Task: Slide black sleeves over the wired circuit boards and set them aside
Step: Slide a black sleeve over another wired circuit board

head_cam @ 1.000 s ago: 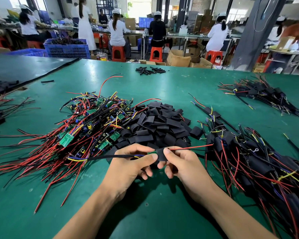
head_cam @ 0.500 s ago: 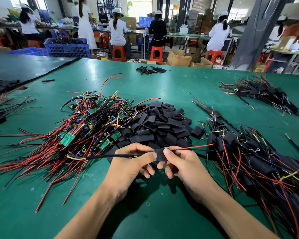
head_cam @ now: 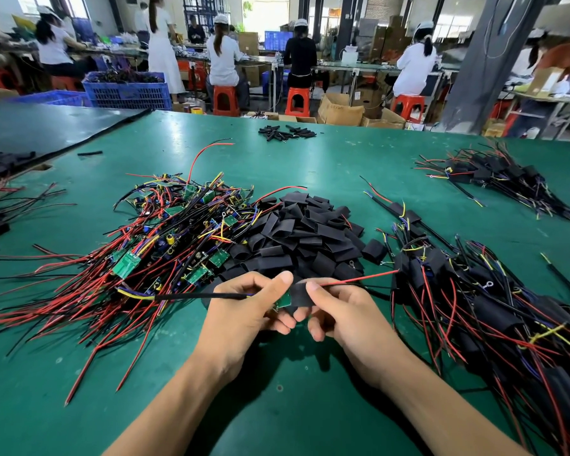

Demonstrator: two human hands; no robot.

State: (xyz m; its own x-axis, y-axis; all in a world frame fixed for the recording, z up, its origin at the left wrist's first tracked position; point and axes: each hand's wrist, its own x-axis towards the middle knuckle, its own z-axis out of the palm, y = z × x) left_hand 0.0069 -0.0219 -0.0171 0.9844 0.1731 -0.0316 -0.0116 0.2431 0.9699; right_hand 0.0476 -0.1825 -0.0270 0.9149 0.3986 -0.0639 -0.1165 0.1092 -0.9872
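My left hand (head_cam: 244, 311) pinches a small green circuit board (head_cam: 284, 300) whose black cable runs out to the left. My right hand (head_cam: 339, 312) pinches a black sleeve (head_cam: 299, 296) that covers most of the board; a red wire sticks out of it to the right. Behind my hands lies a heap of loose black sleeves (head_cam: 303, 238). To its left is a tangle of bare wired boards (head_cam: 165, 245). On the right lies a pile of sleeved boards (head_cam: 494, 311).
The green table (head_cam: 310, 406) carries another sleeved pile (head_cam: 494, 179) at far right and a small group of black sleeves (head_cam: 285, 132) at the back. A dark mat (head_cam: 40, 126) covers the left. Workers sit at benches beyond.
The black sleeve has slid a little leftward over the green board. Both hands stay in nearly the same place.
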